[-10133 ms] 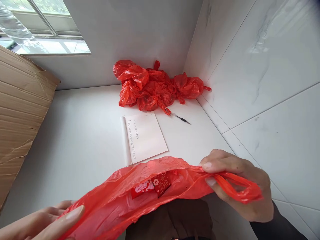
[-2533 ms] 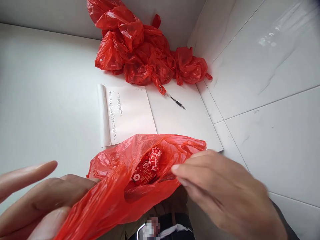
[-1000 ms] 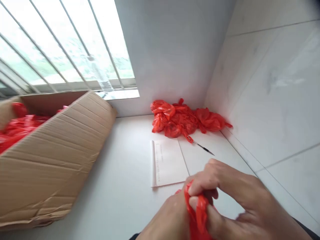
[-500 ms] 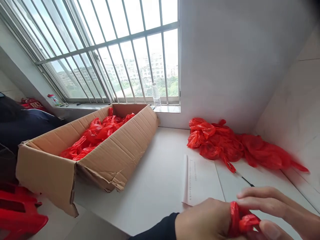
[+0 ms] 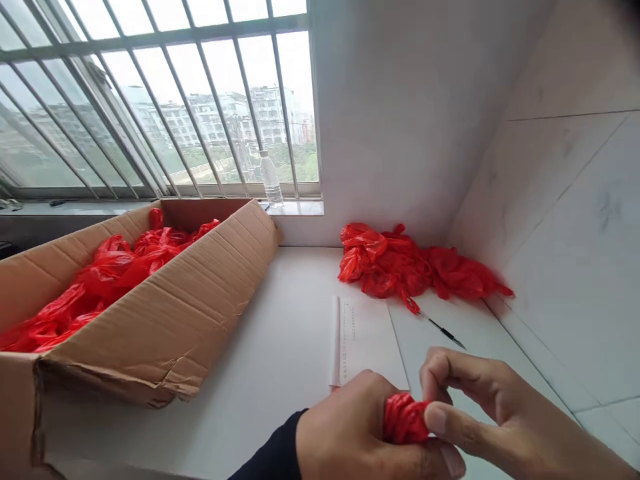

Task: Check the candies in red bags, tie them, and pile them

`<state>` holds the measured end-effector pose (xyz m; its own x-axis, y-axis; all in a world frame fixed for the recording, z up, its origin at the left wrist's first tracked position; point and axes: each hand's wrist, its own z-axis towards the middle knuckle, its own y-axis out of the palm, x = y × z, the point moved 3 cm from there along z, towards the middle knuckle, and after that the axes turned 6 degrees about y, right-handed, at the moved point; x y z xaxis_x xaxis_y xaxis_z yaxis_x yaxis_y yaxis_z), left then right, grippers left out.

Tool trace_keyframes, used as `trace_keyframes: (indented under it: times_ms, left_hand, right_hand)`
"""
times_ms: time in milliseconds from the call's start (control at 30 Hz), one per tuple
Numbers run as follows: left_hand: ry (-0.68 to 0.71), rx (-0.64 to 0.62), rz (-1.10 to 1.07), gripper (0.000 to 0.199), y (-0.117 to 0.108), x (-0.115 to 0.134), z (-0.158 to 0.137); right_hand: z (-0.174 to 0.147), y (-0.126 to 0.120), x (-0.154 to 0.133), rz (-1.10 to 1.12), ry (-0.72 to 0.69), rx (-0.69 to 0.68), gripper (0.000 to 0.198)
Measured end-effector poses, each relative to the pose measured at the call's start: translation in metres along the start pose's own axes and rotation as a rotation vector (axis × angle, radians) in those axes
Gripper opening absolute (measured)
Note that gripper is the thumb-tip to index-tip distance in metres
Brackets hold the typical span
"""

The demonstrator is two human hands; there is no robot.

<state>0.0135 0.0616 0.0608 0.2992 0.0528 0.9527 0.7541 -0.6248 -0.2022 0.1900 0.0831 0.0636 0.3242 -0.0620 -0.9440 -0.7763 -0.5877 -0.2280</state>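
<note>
At the bottom of the head view, my left hand (image 5: 350,423) is closed round a bunched red plastic bag (image 5: 403,419), whose crumpled folds stick out between thumb and fingers. From the right, my right hand (image 5: 493,400) meets it with curled fingers. Its thumb tip presses on the bag's right edge, and what lies behind that thumb is hidden. Just beyond both hands lies a printed sheet of paper (image 5: 367,340) with a rolled left edge. A black pen (image 5: 447,332) rests to the right of the paper.
A heap of red plastic bags (image 5: 390,260) lies against the wall at the back of the white table (image 5: 280,320). On the left stands a long open cardboard box (image 5: 200,293) holding more red bags (image 5: 115,267). A clear bottle (image 5: 271,180) stands on the sill by the barred window (image 5: 200,100).
The view has swung right, shifting the box and heap leftwards. The red bag, earlier a loop with a knot-like end at my left hand, is now a compact bunch in it. My right fingers have curled in.
</note>
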Motion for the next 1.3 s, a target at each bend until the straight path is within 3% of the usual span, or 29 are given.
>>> trace_keyframes:
  times_ms: [100,233,600,700,833,933,1067,1233,1300]
  left_hand:
    - [0.076,-0.052,0.017,0.051,-0.007,-0.003,0.002]
    - [0.111,-0.106,0.028,0.049,-0.010,-0.012,0.007]
    - [0.054,-0.126,0.042,0.034,-0.014,-0.017,0.014]
    - [0.004,-0.079,0.094,0.030,-0.017,-0.017,0.014]
    - [0.047,-0.087,0.204,0.025,-0.014,-0.017,0.018]
    - [0.073,-0.143,0.218,0.024,-0.011,-0.019,0.019]
    - [0.013,-0.188,0.111,0.025,-0.016,-0.020,0.016]
    - [0.023,-0.229,0.065,0.025,-0.016,-0.016,0.018]
    - [0.016,-0.218,0.078,0.022,-0.010,-0.017,0.020]
  right_hand:
    - [0.008,-0.005,-0.003,0.124,-0.061,-0.056,0.033]
    - [0.015,-0.004,-0.006,0.136,-0.149,-0.022,0.024]
    - [0.024,0.008,-0.006,0.164,-0.123,-0.119,0.017]
    - [0.022,0.009,-0.007,0.113,-0.211,-0.099,0.003]
    - [0.022,0.014,-0.012,-0.011,-0.397,-0.075,0.032]
    - [0.025,0.012,-0.011,-0.042,-0.416,-0.036,0.027]
    - [0.027,0.006,-0.005,-0.025,-0.331,0.023,0.019]
    - [0.026,0.007,0.002,-0.049,-0.407,-0.036,0.034]
    - [0.026,0.011,0.004,-0.094,-0.427,-0.075,0.029]
